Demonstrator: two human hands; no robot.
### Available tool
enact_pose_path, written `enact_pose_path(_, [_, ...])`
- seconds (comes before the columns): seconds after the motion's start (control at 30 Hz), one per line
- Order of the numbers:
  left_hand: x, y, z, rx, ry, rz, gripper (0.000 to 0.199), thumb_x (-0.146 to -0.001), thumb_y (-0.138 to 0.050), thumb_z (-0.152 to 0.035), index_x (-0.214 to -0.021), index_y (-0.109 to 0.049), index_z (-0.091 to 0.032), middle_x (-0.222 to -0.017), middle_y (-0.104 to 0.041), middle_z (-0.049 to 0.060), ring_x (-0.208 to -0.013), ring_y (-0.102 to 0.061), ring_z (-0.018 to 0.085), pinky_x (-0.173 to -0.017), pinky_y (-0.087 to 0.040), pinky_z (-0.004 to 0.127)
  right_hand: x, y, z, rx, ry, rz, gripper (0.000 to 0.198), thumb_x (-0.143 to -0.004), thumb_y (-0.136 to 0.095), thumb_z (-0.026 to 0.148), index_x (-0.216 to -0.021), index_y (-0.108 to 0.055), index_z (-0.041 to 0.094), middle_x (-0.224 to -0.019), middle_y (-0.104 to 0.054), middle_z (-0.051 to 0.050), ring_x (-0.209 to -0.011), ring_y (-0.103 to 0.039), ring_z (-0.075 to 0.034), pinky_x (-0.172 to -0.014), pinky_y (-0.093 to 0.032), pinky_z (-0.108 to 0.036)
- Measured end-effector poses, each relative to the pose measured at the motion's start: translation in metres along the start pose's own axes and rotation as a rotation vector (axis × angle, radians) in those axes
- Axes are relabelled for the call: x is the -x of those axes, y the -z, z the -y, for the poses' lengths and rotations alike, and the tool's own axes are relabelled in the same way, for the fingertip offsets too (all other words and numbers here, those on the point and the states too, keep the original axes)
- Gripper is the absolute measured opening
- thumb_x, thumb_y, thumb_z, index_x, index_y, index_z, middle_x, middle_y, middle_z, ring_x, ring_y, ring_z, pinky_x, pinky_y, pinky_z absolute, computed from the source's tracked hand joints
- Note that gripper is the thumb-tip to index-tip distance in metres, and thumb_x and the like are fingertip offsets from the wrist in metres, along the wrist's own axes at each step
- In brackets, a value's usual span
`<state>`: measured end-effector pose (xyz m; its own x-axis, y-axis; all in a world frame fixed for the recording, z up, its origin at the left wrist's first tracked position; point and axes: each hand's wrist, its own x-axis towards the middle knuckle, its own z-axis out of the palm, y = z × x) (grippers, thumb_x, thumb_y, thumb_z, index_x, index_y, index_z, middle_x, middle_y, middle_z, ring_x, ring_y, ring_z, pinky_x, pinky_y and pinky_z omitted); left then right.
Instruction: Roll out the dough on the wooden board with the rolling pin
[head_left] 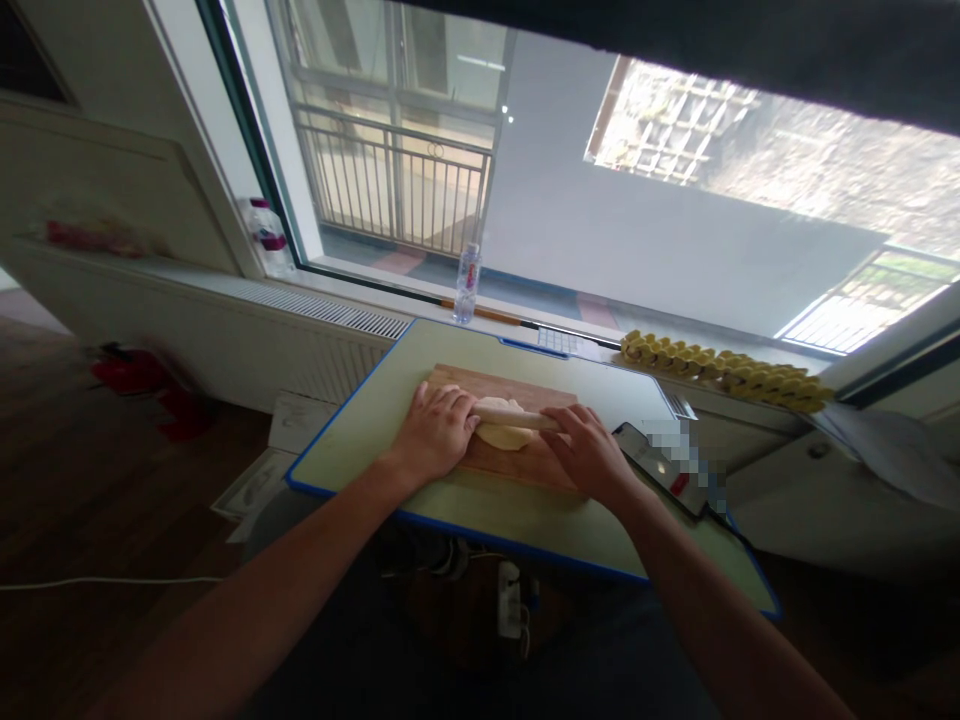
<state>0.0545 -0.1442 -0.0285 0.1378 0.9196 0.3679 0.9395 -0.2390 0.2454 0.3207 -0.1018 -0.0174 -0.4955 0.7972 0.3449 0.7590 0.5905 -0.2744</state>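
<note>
Head camera: looking from the wearer's head | facing forward and down | sitting near, above the table [367, 420] | centring left hand [437, 432] and right hand [589, 448], window [547, 190] filling the top

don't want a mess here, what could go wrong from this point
The black-framed flat device sits close to the right forearm, so a wide stroke might nudge it. The flattened pale dough lies under the light wooden rolling pin and could stick to it. The brown rectangular wooden board rests on the pale-green, blue-edged table and may slide if the left hand and right hand push hard.
</note>
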Motion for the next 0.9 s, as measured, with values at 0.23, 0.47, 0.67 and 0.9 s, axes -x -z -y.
enact_pose_path(0.23, [0.01, 0.009, 0.0, -0.047, 0.093, 0.058, 0.048, -0.107, -0.045, -0.039, -0.151, -0.055, -0.023, -0.158, -0.057, 0.01, -0.152, -0.044, 0.03, -0.128, -0.026, 0.062, 0.0, -0.011, 0.015, 0.02, -0.078, 0.041, 0.038, -0.107, -0.049, 0.038, -0.137, -0.066, 0.023, -0.13, -0.069, -0.01, -0.124, -0.058, -0.027, -0.11, -0.045, -0.042])
enact_pose_path(0.47, [0.003, -0.004, 0.0, -0.068, 0.13, 0.091, 0.064, -0.109, -0.033, -0.051, -0.163, -0.041, -0.017, -0.169, -0.041, 0.011, -0.16, -0.03, 0.031, -0.13, -0.02, 0.063, 0.005, -0.019, 0.028, 0.236, -0.226, 0.005, 0.058, -0.11, -0.032, 0.053, -0.155, -0.05, 0.022, -0.156, -0.055, -0.011, -0.145, -0.041, -0.033, -0.118, -0.033, -0.053])
enact_pose_path(0.67, [-0.035, -0.007, 0.01, -0.039, 0.136, 0.114, 0.06, -0.11, -0.027, -0.049, -0.155, -0.053, -0.02, -0.164, -0.05, 0.01, -0.157, -0.035, 0.032, -0.127, -0.025, 0.067, -0.032, -0.017, 0.027, 0.16, -0.366, 0.115, 0.058, -0.111, -0.025, 0.054, -0.153, -0.053, 0.024, -0.162, -0.051, -0.006, -0.15, -0.038, -0.032, -0.121, -0.03, -0.056])
enact_pose_path(0.9, [0.018, 0.002, -0.003, -0.066, 0.084, 0.032, 0.059, -0.109, -0.034, -0.049, -0.16, -0.047, -0.023, -0.166, -0.046, 0.009, -0.159, -0.032, 0.031, -0.129, -0.023, 0.066, 0.02, -0.018, 0.049, 0.251, -0.314, 0.039, 0.06, -0.11, -0.032, 0.051, -0.158, -0.048, 0.019, -0.164, -0.049, -0.01, -0.154, -0.033, -0.034, -0.125, -0.025, -0.056])
